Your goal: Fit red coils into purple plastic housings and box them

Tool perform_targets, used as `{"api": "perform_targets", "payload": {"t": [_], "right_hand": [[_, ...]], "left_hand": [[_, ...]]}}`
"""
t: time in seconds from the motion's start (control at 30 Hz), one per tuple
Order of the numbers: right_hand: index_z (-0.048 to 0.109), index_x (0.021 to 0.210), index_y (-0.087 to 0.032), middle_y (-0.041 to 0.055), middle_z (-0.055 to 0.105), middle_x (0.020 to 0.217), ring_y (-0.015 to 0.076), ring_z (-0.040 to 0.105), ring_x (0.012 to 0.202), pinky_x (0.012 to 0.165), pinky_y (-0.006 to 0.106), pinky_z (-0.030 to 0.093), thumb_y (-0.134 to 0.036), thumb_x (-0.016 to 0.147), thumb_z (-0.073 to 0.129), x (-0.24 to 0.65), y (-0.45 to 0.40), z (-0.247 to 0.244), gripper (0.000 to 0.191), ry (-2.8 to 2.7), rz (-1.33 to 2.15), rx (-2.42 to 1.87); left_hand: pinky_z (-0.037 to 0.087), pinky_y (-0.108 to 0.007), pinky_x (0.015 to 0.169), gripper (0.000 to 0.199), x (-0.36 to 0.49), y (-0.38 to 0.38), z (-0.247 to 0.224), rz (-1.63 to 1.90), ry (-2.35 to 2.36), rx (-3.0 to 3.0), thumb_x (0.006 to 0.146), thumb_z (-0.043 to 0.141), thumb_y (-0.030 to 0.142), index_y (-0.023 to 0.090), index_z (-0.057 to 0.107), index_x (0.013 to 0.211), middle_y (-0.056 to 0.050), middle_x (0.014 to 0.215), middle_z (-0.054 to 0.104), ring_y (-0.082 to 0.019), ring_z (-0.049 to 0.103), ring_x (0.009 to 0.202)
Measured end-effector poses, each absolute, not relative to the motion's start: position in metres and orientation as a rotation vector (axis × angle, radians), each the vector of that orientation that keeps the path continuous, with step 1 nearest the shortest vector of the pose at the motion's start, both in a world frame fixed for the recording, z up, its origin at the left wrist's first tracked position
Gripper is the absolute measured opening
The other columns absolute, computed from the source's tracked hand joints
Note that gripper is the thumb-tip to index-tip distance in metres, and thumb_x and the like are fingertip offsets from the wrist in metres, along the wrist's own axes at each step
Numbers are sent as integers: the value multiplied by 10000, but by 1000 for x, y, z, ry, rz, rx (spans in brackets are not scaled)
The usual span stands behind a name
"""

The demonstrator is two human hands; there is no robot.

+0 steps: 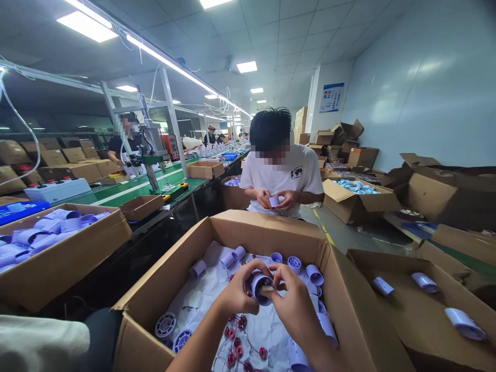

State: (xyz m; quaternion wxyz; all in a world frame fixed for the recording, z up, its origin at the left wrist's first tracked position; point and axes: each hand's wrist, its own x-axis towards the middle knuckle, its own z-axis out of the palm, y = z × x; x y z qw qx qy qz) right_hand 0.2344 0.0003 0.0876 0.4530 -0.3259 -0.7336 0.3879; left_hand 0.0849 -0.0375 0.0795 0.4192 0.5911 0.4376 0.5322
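Observation:
My left hand is wrapped round a short purple plastic cylinder above the large cardboard box in front of me. Its open end faces up and towards me. The fingers of my right hand are curled at the rim, with a fingertip reaching into the opening; what lies inside is hard to make out. Below my hands, several small round red and black parts with thin wires lie on a white sheet. More purple cylinders and spoked round pieces lie around the box's inner sides.
Cardboard walls surround my hands. Another person faces me across the box, holding a purple piece. A carton of purple cylinders stands left beside a green conveyor line; a shallow carton with several cylinders sits right.

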Motion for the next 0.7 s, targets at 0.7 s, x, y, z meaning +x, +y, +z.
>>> {"api": "perform_targets", "payload": {"t": [0.7], "right_hand": [[554, 765, -199, 4, 662, 735, 212, 627, 768, 673, 280, 441, -108, 518, 555, 218, 13, 65, 263, -1547, 1539, -917]], "left_hand": [[270, -165, 494, 443, 91, -33, 80, 1211, 1192, 1450, 351, 489, 38, 170, 470, 774, 48, 732, 502, -74, 375, 615]]}}
